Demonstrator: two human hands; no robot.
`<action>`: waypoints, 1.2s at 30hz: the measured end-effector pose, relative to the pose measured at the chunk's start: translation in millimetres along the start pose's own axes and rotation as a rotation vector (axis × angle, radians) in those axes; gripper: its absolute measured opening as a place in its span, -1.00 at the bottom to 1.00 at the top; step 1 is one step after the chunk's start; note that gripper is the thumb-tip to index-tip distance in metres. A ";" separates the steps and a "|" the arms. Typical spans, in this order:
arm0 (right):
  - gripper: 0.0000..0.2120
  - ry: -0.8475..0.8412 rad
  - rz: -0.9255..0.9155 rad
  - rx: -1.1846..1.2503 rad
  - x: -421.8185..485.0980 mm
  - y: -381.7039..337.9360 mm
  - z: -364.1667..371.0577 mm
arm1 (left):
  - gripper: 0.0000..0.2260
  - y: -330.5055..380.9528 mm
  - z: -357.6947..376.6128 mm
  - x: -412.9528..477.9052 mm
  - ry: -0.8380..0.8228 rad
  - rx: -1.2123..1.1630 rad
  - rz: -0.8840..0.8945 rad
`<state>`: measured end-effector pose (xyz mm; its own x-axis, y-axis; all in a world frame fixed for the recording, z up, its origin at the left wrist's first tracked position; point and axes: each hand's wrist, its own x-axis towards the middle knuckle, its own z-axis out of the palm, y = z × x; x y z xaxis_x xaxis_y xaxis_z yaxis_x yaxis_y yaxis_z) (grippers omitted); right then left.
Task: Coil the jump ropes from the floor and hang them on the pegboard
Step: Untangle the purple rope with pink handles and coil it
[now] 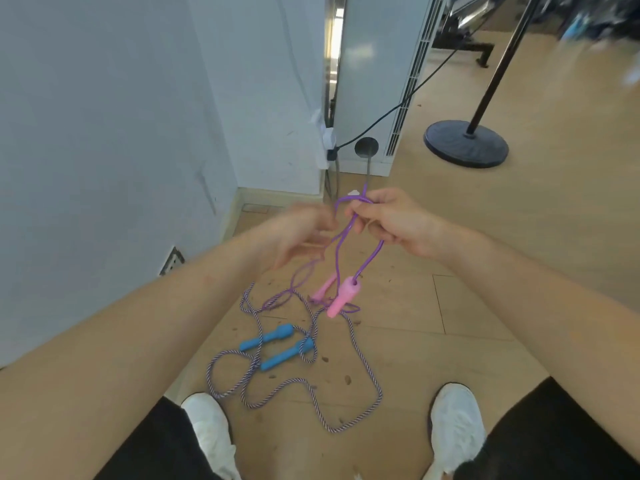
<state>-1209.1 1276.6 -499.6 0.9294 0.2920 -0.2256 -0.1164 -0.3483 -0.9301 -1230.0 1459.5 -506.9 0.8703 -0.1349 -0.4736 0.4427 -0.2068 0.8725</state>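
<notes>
My right hand pinches a loop of the purple jump rope, whose two pink handles dangle below it above the floor. My left hand is blurred, just left of that loop, fingers curled beside the purple cord; whether it grips the cord is unclear. A second rope, striped purple and white, sprawls on the wooden floor with its two blue handles lying side by side between my feet and my hands. No pegboard is in sight.
A white wall runs along the left. A white cabinet unit stands in the corner with a black cable plugged in beside it. A black pole on a round base stands to the right. My white shoes are at the bottom.
</notes>
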 end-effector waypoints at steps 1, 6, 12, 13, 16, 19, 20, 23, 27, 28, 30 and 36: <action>-0.83 0.007 0.002 0.018 -0.2 -3.7 -3.2 | -0.66 -2.6 5.1 -1.6 -0.057 0.055 0.020; -0.79 0.019 0.010 0.100 -0.7 -15.5 -17.2 | -0.73 -13.0 26.9 -11.5 -0.244 0.360 0.152; -0.73 0.039 -0.026 -0.201 -3.4 -10.9 -28.3 | -0.85 -16.0 32.1 -1.2 -0.129 0.199 0.236; -0.74 0.029 -0.030 -0.280 -4.8 -9.1 -30.9 | -0.84 -14.0 30.1 1.3 -0.064 0.171 0.242; -0.74 -0.010 -0.024 -0.358 -9.8 -8.0 -38.9 | -0.83 -6.1 15.9 7.9 0.186 0.120 0.212; -0.69 -0.095 -0.053 -0.386 -14.1 -11.3 -42.0 | -0.62 -1.9 0.4 10.4 0.295 0.225 0.186; -0.67 -0.132 -0.063 -0.374 -15.6 -12.6 -42.4 | -0.55 -0.3 -0.3 8.4 0.271 0.233 0.207; -0.64 -0.218 -0.093 -0.237 -22.1 -18.4 -41.3 | -0.52 -0.2 7.0 7.5 0.103 0.248 0.320; -0.65 -0.238 -0.104 0.196 -28.5 -33.4 -39.2 | -0.86 -6.6 15.0 11.3 -0.107 0.331 0.291; -0.65 -0.225 -0.105 0.317 -27.8 -36.4 -41.6 | -0.89 -9.5 14.7 13.3 -0.115 0.358 0.295; -0.65 -0.189 -0.098 0.536 -24.9 -41.3 -49.1 | -0.82 -15.3 11.2 16.0 -0.107 0.399 0.290; -0.63 -0.062 -0.111 0.982 -17.6 -43.3 -76.7 | -0.90 -28.1 -4.8 28.0 -0.058 0.492 0.262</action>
<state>-1193.6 1218.2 -433.1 0.9358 0.3345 -0.1115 -0.2947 0.5685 -0.7681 -1217.0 1466.1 -544.1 0.9182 -0.2929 -0.2667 0.0485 -0.5851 0.8095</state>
